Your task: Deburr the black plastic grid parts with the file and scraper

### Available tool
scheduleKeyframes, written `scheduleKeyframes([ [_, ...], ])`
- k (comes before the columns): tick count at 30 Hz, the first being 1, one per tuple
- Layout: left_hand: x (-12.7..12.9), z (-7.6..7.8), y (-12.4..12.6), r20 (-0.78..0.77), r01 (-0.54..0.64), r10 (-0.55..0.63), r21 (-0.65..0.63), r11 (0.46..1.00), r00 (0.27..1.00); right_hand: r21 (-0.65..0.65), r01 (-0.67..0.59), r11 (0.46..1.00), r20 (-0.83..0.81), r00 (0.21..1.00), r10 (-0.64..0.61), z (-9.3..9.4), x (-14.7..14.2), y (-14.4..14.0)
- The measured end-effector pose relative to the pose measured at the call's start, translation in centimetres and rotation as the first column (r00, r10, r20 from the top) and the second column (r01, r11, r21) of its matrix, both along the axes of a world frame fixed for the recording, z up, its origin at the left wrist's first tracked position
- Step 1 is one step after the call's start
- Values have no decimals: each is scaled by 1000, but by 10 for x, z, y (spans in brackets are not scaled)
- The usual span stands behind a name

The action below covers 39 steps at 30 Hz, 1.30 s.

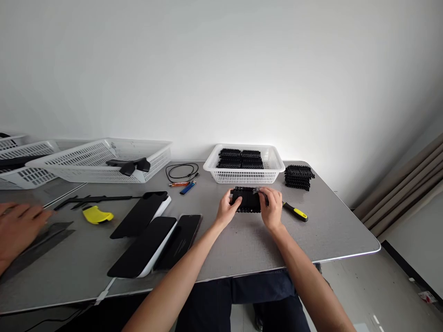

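Note:
A flat black plastic part with toothed edges lies on the grey table in front of me. My left hand grips its left end. My right hand holds its right end, fingers curled over the top edge. Right beside my right hand lies a tool with a yellow-and-black handle. Behind the part stands a white basket holding several of the same black parts. A small stack of black parts sits to the basket's right.
Three black phones or cases lie left of my arms. A yellow piece, a blue lighter, a cable and large white baskets sit further left. Another person's hand rests at the left edge.

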State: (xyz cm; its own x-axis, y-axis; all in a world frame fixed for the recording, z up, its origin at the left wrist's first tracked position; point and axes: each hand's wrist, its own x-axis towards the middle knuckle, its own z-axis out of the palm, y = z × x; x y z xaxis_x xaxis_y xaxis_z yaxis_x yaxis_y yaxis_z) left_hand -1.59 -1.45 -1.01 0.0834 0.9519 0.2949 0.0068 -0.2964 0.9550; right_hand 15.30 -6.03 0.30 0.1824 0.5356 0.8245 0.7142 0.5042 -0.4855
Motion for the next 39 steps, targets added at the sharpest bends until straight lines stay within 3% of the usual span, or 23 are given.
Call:
scheduleKeyframes([
  [4, 0, 3, 1, 130, 21, -13, -65, 998, 991, -90, -123, 988, -103, 988, 114, 4, 4, 0],
  [7, -2, 6, 2, 211, -35, 54, -93, 995, 976, -159, -205, 966, -194, 966, 173, 3, 3, 2],
  [9, -2, 8, 2, 256, -25, 60, -136, 990, 965, -176, -195, 965, -233, 961, 152, 2, 2, 3],
  [15, 1, 15, 0, 393, 171, -87, -183, 968, 915, -199, -179, 963, -377, 922, 94, -2, 1, 6],
  [18, 3, 16, 0, 430, 176, -81, -185, 967, 899, -203, -224, 953, -458, 882, 110, -1, -1, 6],
  [22, 2, 13, 1, 402, 157, -69, -192, 969, 913, -159, -196, 967, -569, 819, 72, 2, 1, 8],
  [27, 0, 13, 2, 417, 78, 30, -240, 968, 908, -96, -199, 975, -699, 711, 76, 5, 7, 11],
  [30, 0, 14, 1, 456, 82, 38, -241, 967, 889, -141, -358, 923, -730, 667, 147, 3, 5, 11],
  [34, 2, 13, 0, 494, 130, -7, -216, 968, 869, -205, -593, 779, -756, 601, 259, -2, -5, 10],
  [37, 3, 11, 1, 475, 146, -21, -228, 962, 880, -206, -685, 699, -758, 563, 329, -3, -10, 9],
  [39, 3, 9, 1, 407, 127, -23, -228, 965, 913, -178, -703, 689, -762, 542, 356, -3, -11, 9],
])
